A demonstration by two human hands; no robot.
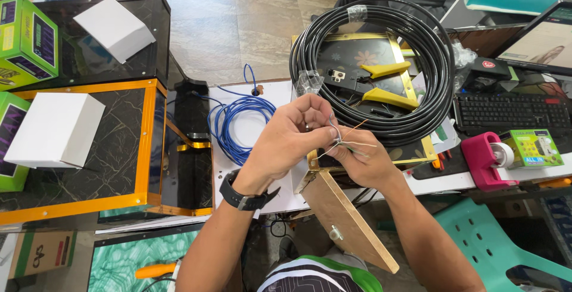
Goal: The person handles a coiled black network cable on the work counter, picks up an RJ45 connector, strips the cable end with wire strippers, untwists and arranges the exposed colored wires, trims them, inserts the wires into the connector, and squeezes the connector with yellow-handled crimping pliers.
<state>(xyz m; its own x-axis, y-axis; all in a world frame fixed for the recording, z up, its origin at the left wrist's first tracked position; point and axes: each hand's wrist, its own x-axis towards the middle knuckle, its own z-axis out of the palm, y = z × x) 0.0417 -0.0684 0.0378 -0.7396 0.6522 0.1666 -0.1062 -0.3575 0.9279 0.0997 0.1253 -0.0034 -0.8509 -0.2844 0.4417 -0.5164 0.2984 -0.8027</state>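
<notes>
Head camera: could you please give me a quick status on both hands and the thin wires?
Left hand and right hand both pinching thin splayed cable wires. Big black cable coil behind. Nothing in the way.

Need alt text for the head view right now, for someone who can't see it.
Both hands, left hand and right hand, pinch thin splayed wires above a white desk, beside a black cable coil and a blue cable coil.
</notes>
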